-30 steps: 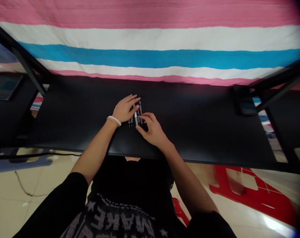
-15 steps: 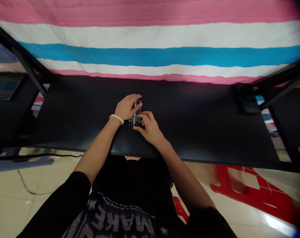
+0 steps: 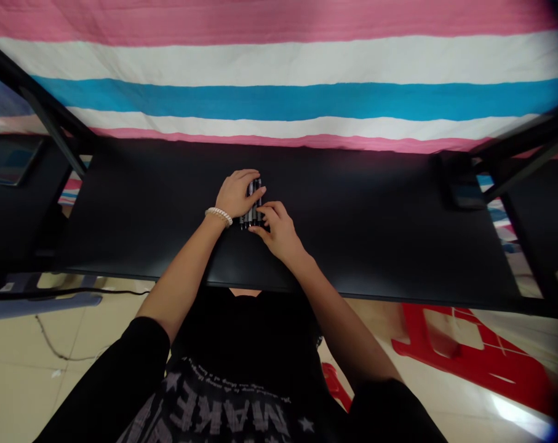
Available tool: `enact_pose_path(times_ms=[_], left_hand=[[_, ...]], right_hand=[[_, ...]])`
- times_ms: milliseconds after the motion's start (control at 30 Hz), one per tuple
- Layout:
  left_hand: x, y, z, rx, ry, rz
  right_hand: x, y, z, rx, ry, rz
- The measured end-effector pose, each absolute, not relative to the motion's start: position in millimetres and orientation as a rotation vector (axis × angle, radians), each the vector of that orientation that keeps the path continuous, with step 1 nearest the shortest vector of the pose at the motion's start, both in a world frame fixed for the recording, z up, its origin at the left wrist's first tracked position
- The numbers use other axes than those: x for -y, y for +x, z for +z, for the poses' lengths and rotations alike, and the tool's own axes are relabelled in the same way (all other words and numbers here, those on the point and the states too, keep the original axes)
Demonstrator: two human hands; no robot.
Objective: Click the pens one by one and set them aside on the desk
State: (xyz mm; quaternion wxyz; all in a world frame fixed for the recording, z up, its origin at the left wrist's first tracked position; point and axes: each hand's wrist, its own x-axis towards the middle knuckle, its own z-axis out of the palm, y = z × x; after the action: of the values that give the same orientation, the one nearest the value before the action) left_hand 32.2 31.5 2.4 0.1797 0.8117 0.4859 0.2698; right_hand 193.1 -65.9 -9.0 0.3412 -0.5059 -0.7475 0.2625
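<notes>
Several pens (image 3: 250, 217) lie side by side in a row on the black table (image 3: 375, 227), their tips pointing toward me. My left hand (image 3: 237, 194), with a pale braided band at the wrist, curves over the row from the left and hides part of it. Its fingers reach the far ends and its thumb rests across the pens. From the right, my right hand (image 3: 280, 229) closes on the near right part of the row, thumb at the near ends and index finger on the side. Which pens it touches is partly hidden.
A dark phone-like object (image 3: 461, 181) lies at the table's right end. Another flat dark device (image 3: 18, 163) rests on the surface to the left. Black metal braces (image 3: 52, 129) rise at both sides. Behind hangs a striped cloth (image 3: 279, 101). A red plastic stool (image 3: 482, 351) is below right.
Both hands stay around the row of pens, with only slight finger movement. The whole view has shifted a little.
</notes>
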Motion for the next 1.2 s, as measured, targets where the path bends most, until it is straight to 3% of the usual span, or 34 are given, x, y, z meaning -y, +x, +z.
enact_pose_path(times_ms=[867,1200], left_hand=[[-30.9,34.2,4.1,-1.363,2.178,0.894],[-33.5,27.9,-1.0,-1.457,1.782,1.29]], right_hand=[[73.6,195.2,-5.6,1.863,-1.32,0.626],[78.3,203.0,10.2,1.916,-1.615,0.441]])
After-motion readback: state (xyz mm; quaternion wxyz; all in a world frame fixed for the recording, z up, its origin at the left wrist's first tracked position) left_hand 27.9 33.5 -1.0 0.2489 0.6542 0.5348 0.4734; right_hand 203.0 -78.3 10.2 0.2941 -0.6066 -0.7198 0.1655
